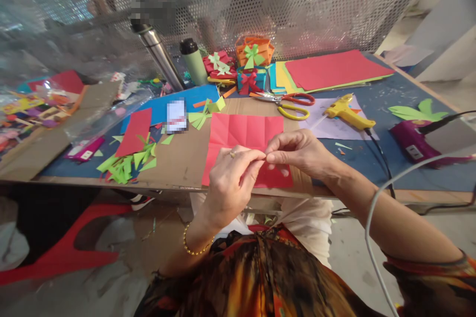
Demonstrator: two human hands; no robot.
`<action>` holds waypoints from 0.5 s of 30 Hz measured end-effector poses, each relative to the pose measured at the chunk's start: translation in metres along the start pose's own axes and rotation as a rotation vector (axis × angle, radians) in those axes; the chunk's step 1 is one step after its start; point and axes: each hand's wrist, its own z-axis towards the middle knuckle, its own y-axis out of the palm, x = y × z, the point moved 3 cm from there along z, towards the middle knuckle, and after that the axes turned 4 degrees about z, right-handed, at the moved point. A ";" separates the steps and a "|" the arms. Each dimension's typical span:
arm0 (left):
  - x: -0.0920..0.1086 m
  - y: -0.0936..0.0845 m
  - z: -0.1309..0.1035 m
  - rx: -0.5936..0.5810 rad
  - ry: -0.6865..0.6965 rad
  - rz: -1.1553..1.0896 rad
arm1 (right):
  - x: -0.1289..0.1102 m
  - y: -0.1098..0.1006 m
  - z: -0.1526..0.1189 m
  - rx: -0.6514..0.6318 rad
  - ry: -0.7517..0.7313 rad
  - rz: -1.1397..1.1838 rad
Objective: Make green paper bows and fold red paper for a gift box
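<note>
A red sheet of paper (pixel 241 131), creased into a grid of squares, lies on brown cardboard at the table's front edge. Over its lower half are both hands, their fingertips meeting. My left hand (pixel 232 173) is closed in a pinch, thumb against forefinger. My right hand (pixel 297 153) pinches too, right at the left fingertips. Anything between the fingers is too small or hidden to make out. Just behind the sheet lie scissors (pixel 292 104) with one red and one yellow handle.
A yellow glue gun (pixel 349 113) rests on lilac paper, its cable running to the front edge. Coloured sheets (pixel 334 69), small paper baskets (pixel 253 77), a green bottle (pixel 194 62) and a steel flask (pixel 158 52) stand behind. Green paper scraps (pixel 128 163) lie left; a purple power strip (pixel 412 141), right.
</note>
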 end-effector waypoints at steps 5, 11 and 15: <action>0.000 0.002 0.000 0.016 0.006 0.003 | -0.001 0.000 0.001 -0.005 0.010 0.000; -0.004 -0.001 0.002 -0.038 0.005 -0.014 | 0.000 -0.001 0.001 -0.022 0.014 -0.027; -0.004 -0.004 0.003 -0.086 0.074 0.012 | 0.003 -0.001 0.001 -0.048 0.045 -0.044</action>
